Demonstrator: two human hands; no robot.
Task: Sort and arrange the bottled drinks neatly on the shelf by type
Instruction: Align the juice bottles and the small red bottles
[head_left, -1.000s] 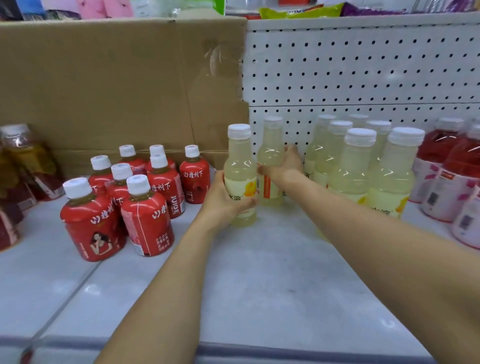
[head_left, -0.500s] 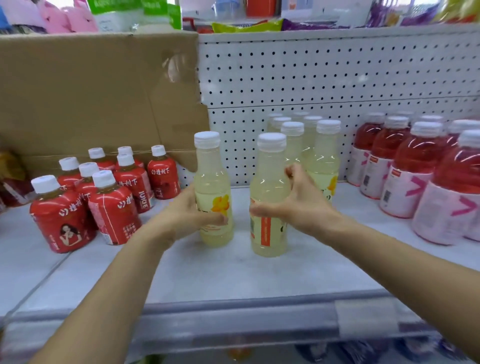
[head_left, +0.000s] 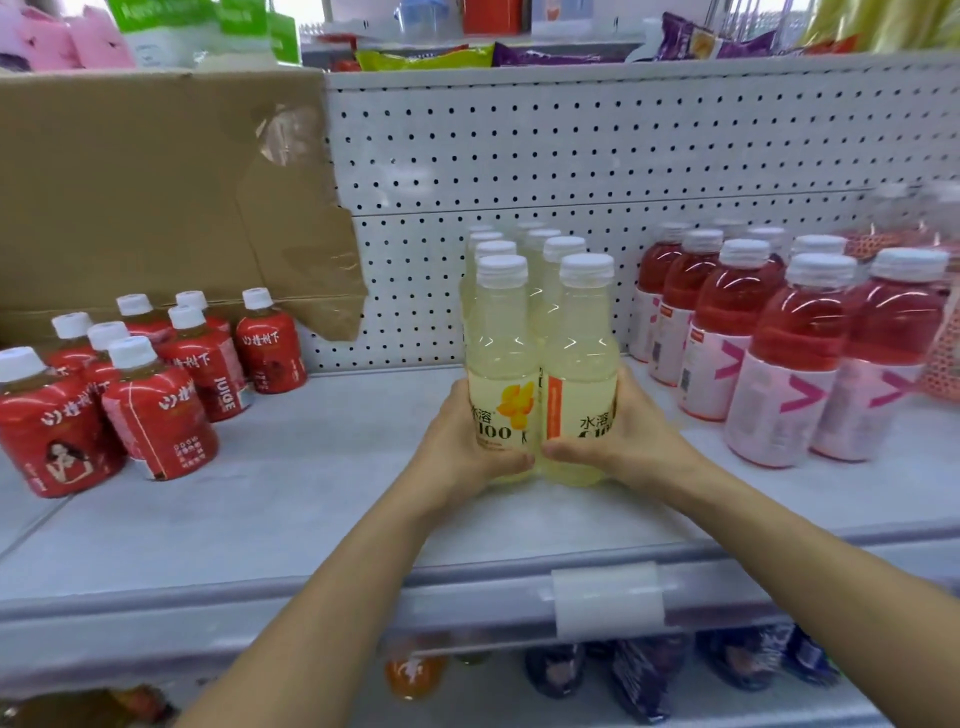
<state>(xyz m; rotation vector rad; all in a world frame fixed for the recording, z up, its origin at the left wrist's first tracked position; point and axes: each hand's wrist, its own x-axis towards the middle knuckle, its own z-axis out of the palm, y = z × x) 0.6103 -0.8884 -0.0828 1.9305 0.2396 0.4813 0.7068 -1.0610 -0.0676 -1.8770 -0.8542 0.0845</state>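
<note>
Two pale yellow bottles with white caps stand side by side, touching, on the grey shelf (head_left: 311, 499). My left hand (head_left: 462, 447) grips the left yellow bottle (head_left: 501, 364) low on its label. My right hand (head_left: 623, 441) grips the right yellow bottle (head_left: 582, 364) the same way. Directly behind them two rows of several more yellow bottles (head_left: 530, 244) run back to the pegboard. Short red juice bottles (head_left: 156, 395) are grouped at the left. Tall red drink bottles with pink labels (head_left: 779, 358) stand at the right.
A brown cardboard sheet (head_left: 156, 197) leans against the white pegboard back (head_left: 597, 150) at the left. Snack packets lie on the shelf above (head_left: 426, 57). The shelf's front rail carries a label holder (head_left: 608, 597). Dark packets and bottles fill the shelf below (head_left: 649, 670).
Both hands have brought the two yellow bottles together, so they touch in front of the yellow rows. My view has shifted left and back.
</note>
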